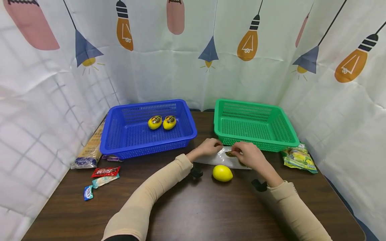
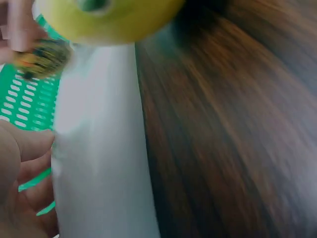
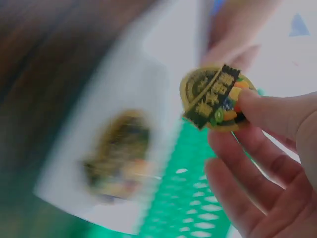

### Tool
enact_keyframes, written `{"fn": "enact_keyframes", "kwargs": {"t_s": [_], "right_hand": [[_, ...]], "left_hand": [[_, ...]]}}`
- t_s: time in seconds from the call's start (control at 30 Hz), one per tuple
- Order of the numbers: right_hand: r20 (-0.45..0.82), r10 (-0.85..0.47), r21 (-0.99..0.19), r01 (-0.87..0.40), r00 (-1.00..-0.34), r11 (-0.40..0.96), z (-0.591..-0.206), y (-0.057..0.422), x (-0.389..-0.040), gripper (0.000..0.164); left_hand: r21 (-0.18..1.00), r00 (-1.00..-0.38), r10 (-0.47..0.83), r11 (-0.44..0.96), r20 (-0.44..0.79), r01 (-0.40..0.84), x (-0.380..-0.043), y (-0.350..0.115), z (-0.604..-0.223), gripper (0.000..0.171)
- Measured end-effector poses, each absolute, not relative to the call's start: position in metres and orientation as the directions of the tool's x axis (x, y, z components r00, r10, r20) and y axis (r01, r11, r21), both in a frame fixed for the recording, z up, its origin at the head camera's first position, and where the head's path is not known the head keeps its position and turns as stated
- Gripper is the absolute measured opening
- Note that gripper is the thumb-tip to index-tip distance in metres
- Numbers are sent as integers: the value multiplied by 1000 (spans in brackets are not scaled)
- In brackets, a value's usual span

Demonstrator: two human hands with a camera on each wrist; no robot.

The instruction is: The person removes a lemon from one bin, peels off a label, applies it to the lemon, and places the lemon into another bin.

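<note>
My right hand (image 1: 250,155) pinches a round black-and-gold fruit sticker (image 3: 210,99) between thumb and finger. Below it lies a white glossy sticker strip (image 1: 211,160), which carries another sticker (image 3: 121,153), blurred in the right wrist view. At the strip's far edge, my left hand (image 1: 208,147) grips it, thumb on top and the other fingers behind. A yellow lemon (image 1: 222,173) rests on the table just in front of the strip, with no sticker visible on the side facing the head camera.
A blue basket (image 1: 150,147) at the back left holds two lemons (image 1: 162,123) with stickers on them. The green basket (image 1: 256,142) stands right behind the hands. Small snack packets (image 1: 105,171) lie at left, and green-yellow bags (image 1: 300,158) at right.
</note>
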State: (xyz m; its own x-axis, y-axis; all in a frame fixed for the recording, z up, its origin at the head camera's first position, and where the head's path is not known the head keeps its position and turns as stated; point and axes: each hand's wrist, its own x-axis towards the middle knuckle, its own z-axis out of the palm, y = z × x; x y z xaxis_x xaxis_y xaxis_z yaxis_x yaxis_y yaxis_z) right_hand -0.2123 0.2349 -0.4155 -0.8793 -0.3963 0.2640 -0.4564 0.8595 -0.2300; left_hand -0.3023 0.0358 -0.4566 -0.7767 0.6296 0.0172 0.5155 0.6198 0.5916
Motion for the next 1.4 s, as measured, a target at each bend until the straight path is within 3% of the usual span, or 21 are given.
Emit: {"fn": "enact_keyframes", "kwargs": {"t_s": [0.23, 0.43, 0.6, 0.7, 0.83, 0.93, 1.1, 1.4], "right_hand": [[248, -501, -459, -556, -829, 693, -381, 228, -196, 7], [107, -579, -539, -536, -808, 649, -380, 223, -190, 6], [20, -602, -587, -496, -798, 639, -392, 219, -187, 5], [23, -591, -594, -486, -806, 641, -399, 218, -186, 6], [50, -575, -591, -488, -817, 642, -407, 217, -187, 6], [62, -572, -579, -496, -818, 647, -412, 217, -187, 7], [87, -567, -556, -512, -819, 655, -418, 218, -187, 7], [123, -543, -449, -534, -831, 716, -420, 213, -185, 9]], "left_hand": [[540, -750, 646, 585, 140, 605, -286, 21, -440, 30], [631, -716, 676, 481, 174, 608, -257, 3, -436, 31], [664, -693, 711, 460, 124, 590, -233, -7, -436, 39], [727, -679, 732, 438, 53, 528, -227, -11, -438, 41], [861, -662, 745, 387, -81, 330, -226, -18, -444, 44], [896, -629, 761, 378, -158, 232, -224, -20, -451, 50], [913, -592, 785, 358, -181, 196, -220, -15, -460, 52], [937, -618, 771, 312, -155, 155, -217, -4, -467, 42]]}}
